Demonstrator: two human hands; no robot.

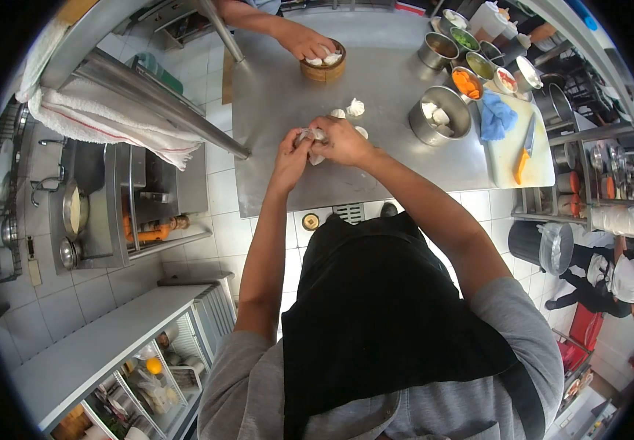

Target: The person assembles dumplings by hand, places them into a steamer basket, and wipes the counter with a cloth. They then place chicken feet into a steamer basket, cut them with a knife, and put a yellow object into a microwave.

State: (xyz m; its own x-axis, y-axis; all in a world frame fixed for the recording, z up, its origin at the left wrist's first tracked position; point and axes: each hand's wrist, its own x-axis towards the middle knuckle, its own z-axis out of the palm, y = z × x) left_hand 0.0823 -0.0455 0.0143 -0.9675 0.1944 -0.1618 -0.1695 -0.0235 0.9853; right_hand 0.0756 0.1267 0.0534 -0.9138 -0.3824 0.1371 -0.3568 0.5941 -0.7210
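Above the near left part of the steel table [398, 176], my left hand [289, 158] and my right hand [343, 143] come together with their fingers closed round a dumpling [314, 137] in a thin, pale wrapper. My fingers hide much of it, and a flap of wrapper hangs below. Just beyond my right hand sits a pleated white dumpling [355, 108]. Another white piece [337, 114] lies close to my knuckles, partly covered. A small white round [362, 133] shows beside my right hand.
Another person's hand [306, 40] reaches into a bamboo steamer [324, 72] holding white pieces. To the right stand a steel pot [423, 132] with white chunks, a blue cloth [498, 116], and a knife [525, 150] on a cutting board [508, 172]. A table post [221, 29] rises at the left.
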